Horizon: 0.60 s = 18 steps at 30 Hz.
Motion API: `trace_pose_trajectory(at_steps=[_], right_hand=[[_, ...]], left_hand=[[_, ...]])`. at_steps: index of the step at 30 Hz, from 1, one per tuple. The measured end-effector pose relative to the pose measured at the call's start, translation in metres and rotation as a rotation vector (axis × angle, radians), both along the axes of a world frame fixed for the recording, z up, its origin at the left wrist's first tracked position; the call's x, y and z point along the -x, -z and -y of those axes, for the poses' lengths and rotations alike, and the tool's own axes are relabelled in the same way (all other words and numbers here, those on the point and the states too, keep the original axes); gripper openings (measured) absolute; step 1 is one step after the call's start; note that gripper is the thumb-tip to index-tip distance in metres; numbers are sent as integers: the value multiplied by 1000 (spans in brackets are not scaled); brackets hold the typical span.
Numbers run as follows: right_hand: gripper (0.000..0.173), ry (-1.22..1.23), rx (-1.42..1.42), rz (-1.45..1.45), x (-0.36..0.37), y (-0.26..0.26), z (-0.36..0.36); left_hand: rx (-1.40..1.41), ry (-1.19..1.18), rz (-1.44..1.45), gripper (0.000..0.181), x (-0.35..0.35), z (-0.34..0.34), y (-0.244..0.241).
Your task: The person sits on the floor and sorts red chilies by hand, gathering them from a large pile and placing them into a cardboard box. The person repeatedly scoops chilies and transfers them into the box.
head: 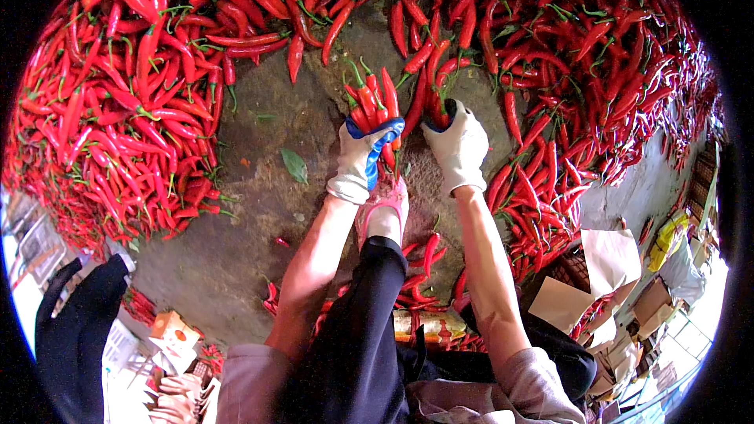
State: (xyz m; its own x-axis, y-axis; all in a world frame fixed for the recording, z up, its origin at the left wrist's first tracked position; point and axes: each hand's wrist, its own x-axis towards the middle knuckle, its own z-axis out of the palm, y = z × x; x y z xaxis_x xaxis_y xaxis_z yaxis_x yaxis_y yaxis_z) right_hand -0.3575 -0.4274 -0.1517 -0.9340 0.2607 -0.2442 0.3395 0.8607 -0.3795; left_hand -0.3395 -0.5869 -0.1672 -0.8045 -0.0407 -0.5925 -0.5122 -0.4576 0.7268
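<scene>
My left hand [353,162], in a white knit glove with a blue coated palm, grips a bunch of red chili peppers [368,103] with their green stems pointing away from me. Close beside it, my right hand [460,144] wears the same kind of glove. Its fingers curl around some red chilies [436,109] at the near edge of the heap; the fingertips are hidden. One long chili [417,103] lies between the two hands. Beneath them is a bare concrete floor [265,147] with a loose green leaf [294,166] on it.
Chili heaps curve around from the left [135,112] across to the right [589,65]. My foot in a pink shoe [383,203] stands just behind my hands. Cardboard boxes [562,304] stand at lower right, a small carton [174,333] at lower left. Another person's dark-clothed leg [82,330] shows at left.
</scene>
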Motion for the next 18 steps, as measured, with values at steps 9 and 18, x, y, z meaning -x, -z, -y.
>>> trace_pose_trajectory(at_steps=[9, 18], right_hand=[[33, 177, 632, 93, -16, 21, 7], [25, 455, 1195, 58, -50, 14, 18]], left_hand=[[206, 34, -10, 33, 3, -10, 9], [-94, 269, 101, 33, -15, 22, -16]])
